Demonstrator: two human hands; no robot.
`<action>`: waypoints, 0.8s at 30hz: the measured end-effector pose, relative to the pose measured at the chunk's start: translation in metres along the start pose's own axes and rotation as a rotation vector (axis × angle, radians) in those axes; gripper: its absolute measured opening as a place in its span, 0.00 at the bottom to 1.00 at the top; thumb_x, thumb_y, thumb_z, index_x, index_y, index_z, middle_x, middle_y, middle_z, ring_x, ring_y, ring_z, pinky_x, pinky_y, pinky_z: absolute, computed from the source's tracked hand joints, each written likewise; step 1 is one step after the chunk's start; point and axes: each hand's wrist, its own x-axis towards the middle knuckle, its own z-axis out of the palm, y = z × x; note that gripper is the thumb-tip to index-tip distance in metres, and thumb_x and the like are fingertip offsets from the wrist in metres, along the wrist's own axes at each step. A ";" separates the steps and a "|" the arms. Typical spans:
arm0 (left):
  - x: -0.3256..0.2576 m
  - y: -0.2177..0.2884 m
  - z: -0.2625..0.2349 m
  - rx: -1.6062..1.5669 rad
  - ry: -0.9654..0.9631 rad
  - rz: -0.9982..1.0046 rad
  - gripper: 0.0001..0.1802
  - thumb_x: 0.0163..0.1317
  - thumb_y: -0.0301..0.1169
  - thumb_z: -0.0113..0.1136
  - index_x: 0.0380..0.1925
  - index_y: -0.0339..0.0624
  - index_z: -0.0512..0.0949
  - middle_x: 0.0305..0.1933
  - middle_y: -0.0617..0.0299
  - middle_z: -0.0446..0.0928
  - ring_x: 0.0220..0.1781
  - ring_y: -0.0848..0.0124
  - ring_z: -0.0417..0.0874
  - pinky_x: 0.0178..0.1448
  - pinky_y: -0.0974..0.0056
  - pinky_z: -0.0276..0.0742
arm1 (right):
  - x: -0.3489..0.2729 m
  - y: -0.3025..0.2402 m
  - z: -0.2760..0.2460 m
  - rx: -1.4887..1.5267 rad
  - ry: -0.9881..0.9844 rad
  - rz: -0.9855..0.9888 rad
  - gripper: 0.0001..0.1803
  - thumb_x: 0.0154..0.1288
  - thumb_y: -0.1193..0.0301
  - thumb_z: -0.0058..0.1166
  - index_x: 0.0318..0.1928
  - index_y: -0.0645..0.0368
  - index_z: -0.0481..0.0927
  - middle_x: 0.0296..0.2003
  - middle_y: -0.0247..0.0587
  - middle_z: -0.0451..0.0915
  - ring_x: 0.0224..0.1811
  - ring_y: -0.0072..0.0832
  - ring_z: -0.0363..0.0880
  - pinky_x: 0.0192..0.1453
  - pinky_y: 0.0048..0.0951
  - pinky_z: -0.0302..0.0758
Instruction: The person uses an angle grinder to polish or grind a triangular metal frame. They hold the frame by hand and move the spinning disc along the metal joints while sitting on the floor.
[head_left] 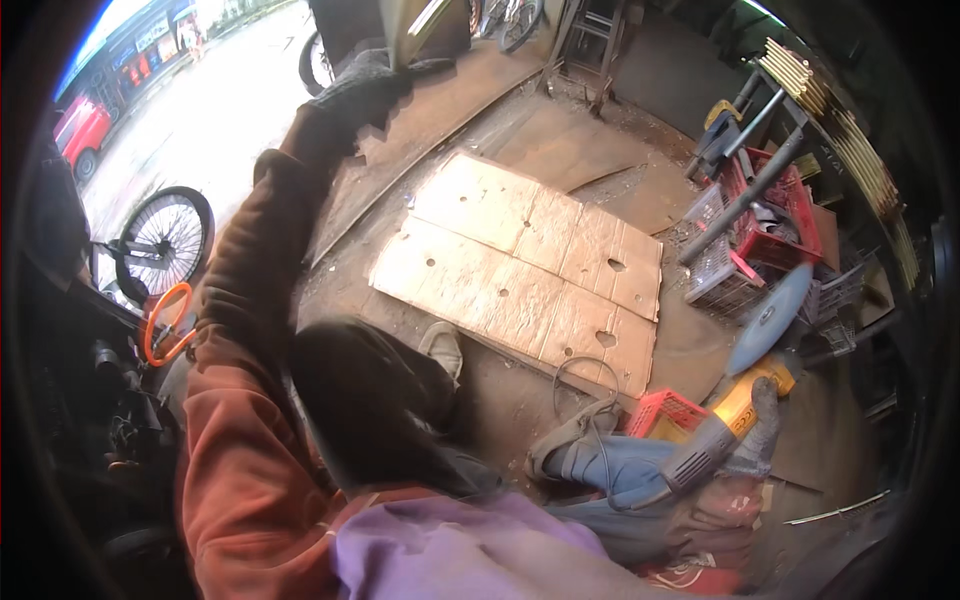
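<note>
Purple fabric (460,550) and a red-brown sleeve (235,440) fill the foreground. At right, the gloved right hand (757,430) is closed around a yellow-and-grey angle grinder (733,408), its blue-grey disc (770,320) pointing away from the body. Upper left, the left hand (370,85) reaches to a pale upright piece (405,35); through blur, I cannot tell whether it grips. Flattened cardboard (520,265) lies on the floor (490,390) between.

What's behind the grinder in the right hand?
Past the rear of the grinder, the blue-trousered leg shows, with the small red crate alongside. Whatever the tool's body and blue disc cover cannot be seen.
</note>
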 end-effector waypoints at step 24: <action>-0.032 -0.038 0.140 -1.446 -0.573 -0.202 0.26 0.78 0.45 0.53 0.17 0.60 0.61 0.12 0.78 0.53 0.09 0.79 0.54 0.13 0.68 0.54 | 0.000 -0.001 0.011 0.013 0.256 -0.092 0.29 0.65 0.55 0.68 0.60 0.57 0.76 0.34 0.43 0.83 0.26 0.36 0.83 0.32 0.37 0.84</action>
